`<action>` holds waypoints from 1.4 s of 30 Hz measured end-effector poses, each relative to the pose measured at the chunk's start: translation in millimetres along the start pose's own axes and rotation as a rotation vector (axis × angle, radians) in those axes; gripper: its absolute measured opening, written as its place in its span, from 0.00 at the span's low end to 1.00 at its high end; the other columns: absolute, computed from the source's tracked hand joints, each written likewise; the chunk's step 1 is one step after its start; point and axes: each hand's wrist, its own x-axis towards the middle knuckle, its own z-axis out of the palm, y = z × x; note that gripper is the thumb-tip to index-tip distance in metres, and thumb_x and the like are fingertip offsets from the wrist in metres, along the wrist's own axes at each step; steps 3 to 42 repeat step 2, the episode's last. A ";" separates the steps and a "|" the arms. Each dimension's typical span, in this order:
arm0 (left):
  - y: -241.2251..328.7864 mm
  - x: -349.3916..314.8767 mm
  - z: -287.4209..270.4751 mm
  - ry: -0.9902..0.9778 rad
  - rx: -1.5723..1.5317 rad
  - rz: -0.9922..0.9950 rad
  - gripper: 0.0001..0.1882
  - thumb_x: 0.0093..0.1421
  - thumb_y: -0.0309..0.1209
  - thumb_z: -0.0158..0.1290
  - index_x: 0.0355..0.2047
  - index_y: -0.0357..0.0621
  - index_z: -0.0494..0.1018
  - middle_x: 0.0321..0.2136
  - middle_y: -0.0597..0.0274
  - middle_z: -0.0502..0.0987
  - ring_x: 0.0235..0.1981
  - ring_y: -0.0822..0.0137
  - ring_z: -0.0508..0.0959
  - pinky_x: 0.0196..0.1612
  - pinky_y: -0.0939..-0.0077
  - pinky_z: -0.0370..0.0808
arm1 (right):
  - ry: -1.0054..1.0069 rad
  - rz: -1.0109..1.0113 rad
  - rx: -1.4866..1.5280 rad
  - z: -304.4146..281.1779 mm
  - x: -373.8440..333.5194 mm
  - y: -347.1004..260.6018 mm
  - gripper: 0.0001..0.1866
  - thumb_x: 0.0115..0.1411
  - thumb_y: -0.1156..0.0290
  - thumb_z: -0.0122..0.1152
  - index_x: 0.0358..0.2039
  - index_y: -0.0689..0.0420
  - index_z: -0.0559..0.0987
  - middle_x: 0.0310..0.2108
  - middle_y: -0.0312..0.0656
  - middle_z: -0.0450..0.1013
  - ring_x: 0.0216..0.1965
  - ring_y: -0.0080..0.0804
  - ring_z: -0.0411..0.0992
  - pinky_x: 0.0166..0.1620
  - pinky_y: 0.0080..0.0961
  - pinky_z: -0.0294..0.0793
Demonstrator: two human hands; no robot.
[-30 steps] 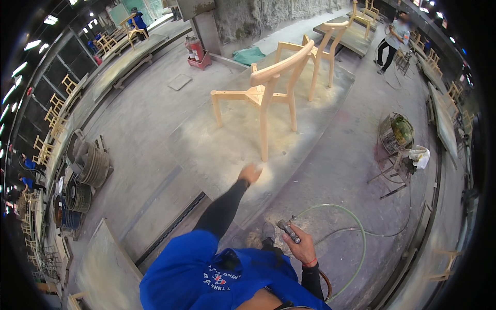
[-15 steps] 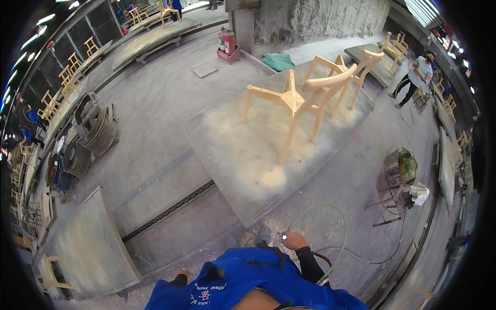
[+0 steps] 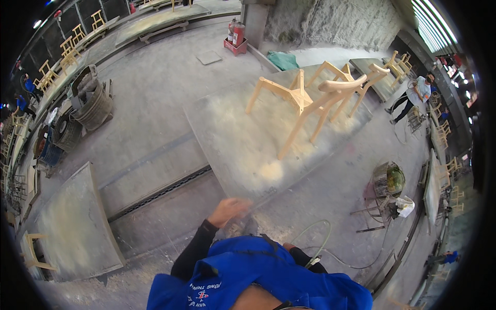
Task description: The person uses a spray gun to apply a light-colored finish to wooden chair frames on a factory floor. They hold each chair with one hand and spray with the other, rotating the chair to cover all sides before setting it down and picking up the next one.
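Resting on the dusty workbench [image 3: 227, 150] edge — left hand [image 3: 227, 210], blurred.

Two red fire extinguishers [image 3: 236, 35] at the foot of a grey pillar [image 3: 256, 20], far edge of the floor. Crumpled green cloth [image 3: 282, 60] just right of them. Square flat plate [image 3: 208, 57] on the concrete to their left. Dark stacked tubs [image 3: 94, 98] by the left edge, with pale wooden chairs [image 3: 70, 44] in a row beyond. Large grey panel [image 3: 72, 222] flat in the near left corner. Narrow drain channel [image 3: 160, 192] slanting across the middle. Metal bucket [image 3: 388, 181] on a stand near the right edge, white rag [image 3: 404, 205] beside it. Another person [image 3: 416, 95] standing at far right.
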 end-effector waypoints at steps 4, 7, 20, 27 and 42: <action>64.1 12.0 39.8 -0.271 -0.011 0.205 0.28 0.71 0.42 0.57 0.65 0.38 0.69 0.59 0.53 0.77 0.54 0.60 0.79 0.57 0.61 0.77 | -0.008 0.040 -0.033 -1.2 0.3 -3.1 0.25 0.55 0.54 0.68 0.40 0.66 0.86 0.40 0.58 0.83 0.45 0.45 0.84 0.47 0.44 0.81; 64.1 12.0 39.8 -0.271 -0.011 0.205 0.28 0.71 0.42 0.57 0.65 0.38 0.69 0.59 0.53 0.77 0.54 0.60 0.79 0.57 0.61 0.77 | -0.008 0.040 -0.033 -1.2 0.3 -3.1 0.25 0.55 0.54 0.68 0.40 0.66 0.86 0.40 0.58 0.83 0.45 0.45 0.84 0.47 0.44 0.81; 64.1 12.0 39.8 -0.271 -0.011 0.205 0.28 0.71 0.42 0.57 0.65 0.38 0.69 0.59 0.53 0.77 0.54 0.60 0.79 0.57 0.61 0.77 | -0.008 0.040 -0.033 -1.2 0.3 -3.1 0.25 0.55 0.54 0.68 0.40 0.66 0.86 0.40 0.58 0.83 0.45 0.45 0.84 0.47 0.44 0.81; 64.1 12.0 39.8 -0.271 -0.011 0.205 0.28 0.71 0.42 0.57 0.65 0.38 0.69 0.59 0.53 0.77 0.54 0.60 0.79 0.57 0.61 0.77 | -0.008 0.040 -0.033 -1.2 0.3 -3.1 0.25 0.55 0.54 0.68 0.40 0.66 0.86 0.40 0.58 0.83 0.45 0.45 0.84 0.47 0.44 0.81; 64.1 12.0 39.8 -0.271 -0.011 0.205 0.28 0.71 0.42 0.57 0.65 0.38 0.69 0.59 0.53 0.77 0.54 0.60 0.79 0.57 0.61 0.77 | -0.008 0.040 -0.033 -1.2 0.3 -3.1 0.25 0.55 0.54 0.68 0.40 0.66 0.86 0.40 0.58 0.83 0.45 0.45 0.84 0.47 0.44 0.81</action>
